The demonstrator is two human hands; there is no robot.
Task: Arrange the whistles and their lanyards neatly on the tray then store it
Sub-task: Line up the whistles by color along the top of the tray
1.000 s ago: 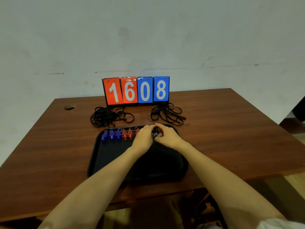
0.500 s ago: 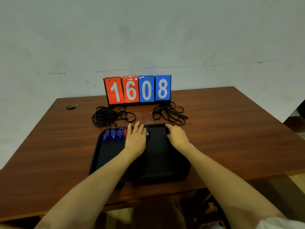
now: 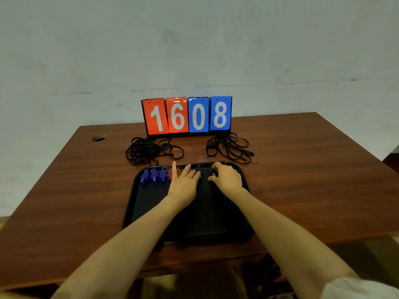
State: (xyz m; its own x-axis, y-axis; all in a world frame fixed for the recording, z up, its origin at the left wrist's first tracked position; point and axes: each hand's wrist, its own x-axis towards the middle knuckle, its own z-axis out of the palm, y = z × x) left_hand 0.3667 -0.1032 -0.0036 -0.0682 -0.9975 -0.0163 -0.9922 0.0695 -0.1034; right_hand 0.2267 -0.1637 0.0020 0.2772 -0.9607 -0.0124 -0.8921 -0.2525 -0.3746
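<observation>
A black tray (image 3: 149, 203) lies on the wooden table in front of me. Along its far edge stand three blue whistles (image 3: 153, 176) in a row, then red whistles (image 3: 170, 173) partly under my left hand. My left hand (image 3: 183, 180) lies flat over the red whistles with straight fingers. My right hand (image 3: 226, 176) pinches a black whistle (image 3: 212, 174) at the tray's far right. Another black whistle (image 3: 199, 171) sits between my hands. Two heaps of black lanyards, one on the left (image 3: 149, 151) and one on the right (image 3: 228, 147), lie on the table beyond the tray.
A flip scoreboard (image 3: 186, 115) reading 1608 stands at the back of the table against a pale wall. A round cable hole (image 3: 98, 138) is at the table's far left. Bare table (image 3: 302, 180) spreads to both sides of the tray.
My hands, together over one black whistle a second ago, have parted. The left now lies flat over the red whistles; the right has shifted right and holds a black whistle.
</observation>
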